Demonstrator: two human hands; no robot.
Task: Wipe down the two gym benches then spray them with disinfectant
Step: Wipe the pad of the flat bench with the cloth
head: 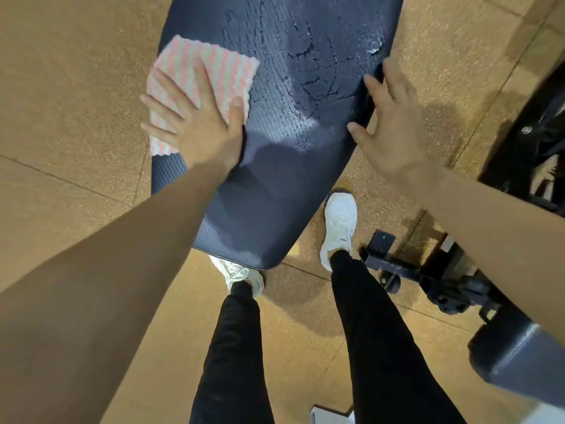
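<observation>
A dark navy bench pad [275, 194] runs from the top of the view down toward my feet, with wet streaks across its upper half. My left hand [195, 117] lies flat with spread fingers on a pink-and-white striped cloth [214, 65], pressing it onto the pad's left edge. My right hand [388, 123] rests on the pad's right edge, fingers curled over the rim and holding no object. A second padded bench end [513, 359] shows at the lower right. No spray bottle is visible.
Black metal frame parts and a small wheel [394, 267] sit on the floor to the right of my right shoe. More dark equipment [535, 142] fills the right edge. The floor is tan speckled rubber tile [76, 102]. A white object [330, 416] pokes in at the bottom.
</observation>
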